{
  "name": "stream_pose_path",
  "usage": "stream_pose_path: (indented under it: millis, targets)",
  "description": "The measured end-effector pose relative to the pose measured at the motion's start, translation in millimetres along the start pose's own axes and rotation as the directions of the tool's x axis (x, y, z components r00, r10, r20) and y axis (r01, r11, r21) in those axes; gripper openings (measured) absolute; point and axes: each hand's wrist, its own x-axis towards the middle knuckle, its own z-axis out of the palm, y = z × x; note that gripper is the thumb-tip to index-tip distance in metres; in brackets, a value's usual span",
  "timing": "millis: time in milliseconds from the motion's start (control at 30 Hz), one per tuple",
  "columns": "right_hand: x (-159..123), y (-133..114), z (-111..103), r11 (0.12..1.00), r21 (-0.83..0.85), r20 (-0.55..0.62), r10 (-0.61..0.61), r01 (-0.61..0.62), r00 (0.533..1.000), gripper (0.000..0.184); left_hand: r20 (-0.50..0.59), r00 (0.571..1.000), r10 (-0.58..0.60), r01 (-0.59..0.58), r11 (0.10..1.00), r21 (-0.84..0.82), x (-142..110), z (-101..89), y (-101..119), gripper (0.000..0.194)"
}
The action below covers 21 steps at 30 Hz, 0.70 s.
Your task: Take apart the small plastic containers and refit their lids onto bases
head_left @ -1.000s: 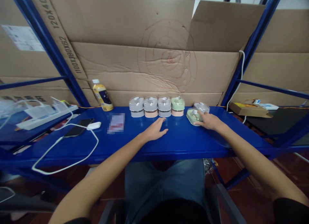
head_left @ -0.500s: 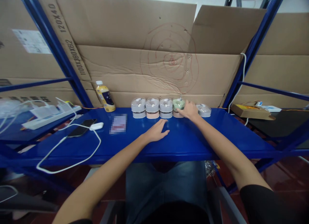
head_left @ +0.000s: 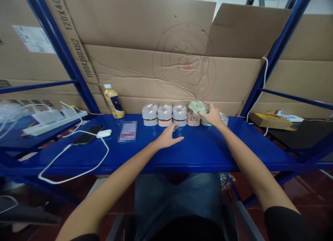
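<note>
A row of small lidded containers stands at the back of the blue shelf [head_left: 197,154]: three with grey lids [head_left: 164,112] and a pink base [head_left: 193,119] without its lid. My right hand [head_left: 213,117] is closed on a pale green lid [head_left: 198,108], held tilted above and to the right of that pink base. Another grey-lidded container [head_left: 224,118] shows partly behind my right hand. My left hand [head_left: 167,138] lies flat on the shelf in front of the row, fingers stretched out, holding nothing.
A yellow drink bottle [head_left: 113,102] stands at the back left. A blurred card [head_left: 127,131], a white charger [head_left: 104,133] with a looping cable, a dark phone [head_left: 87,138] and a power strip [head_left: 52,121] lie to the left. Cardboard sheets line the back. A flat box [head_left: 270,120] sits on the right.
My right hand moved left from a green piece at the right end to the green-lidded container in the row, and now holds the green lid tilted off the pink base. Left hand stayed.
</note>
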Motion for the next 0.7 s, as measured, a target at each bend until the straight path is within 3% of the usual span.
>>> stream_pose_path:
  millis: [67, 167, 267, 367, 500, 700]
  targets:
    - [-13, 8, -19, 0.973, 0.162, 0.125, -0.187, 0.166, 0.974, 0.070, -0.054, 0.998, -0.037, 0.028, 0.985, -0.170, 4, -7.2, -3, 0.084]
    - [-39, 14, -31, 0.875, 0.413, 0.348, -0.407, 0.251, 0.845, 0.066, -0.018, 0.998, -0.055, 0.046, 0.940, -0.338, 7, -17.7, -5, 0.099]
    - [-63, 14, -20, 0.812, 0.538, 0.487, -0.517, 0.224, 0.704, 0.072, 0.118, 0.993, -0.024, 0.065, 0.931, -0.360, 4, -21.8, -2, 0.112]
    - [-73, 13, -4, 0.788, 0.564, 0.522, -0.574, 0.249, 0.631, 0.086, 0.223, 0.975, 0.020, 0.045, 0.959, -0.281, -2, -19.9, 6, 0.109]
    - [-70, 9, 5, 0.788, 0.504, 0.522, -0.604, 0.354, 0.603, 0.098, 0.224, 0.973, 0.052, -0.030, 0.995, -0.097, -5, -16.1, 12, 0.100]
    - [-72, -15, 19, 0.817, 0.333, 0.437, -0.577, 0.472, 0.690, 0.099, 0.166, 0.985, 0.055, -0.046, 0.997, -0.060, -4, -13.6, 12, 0.097]
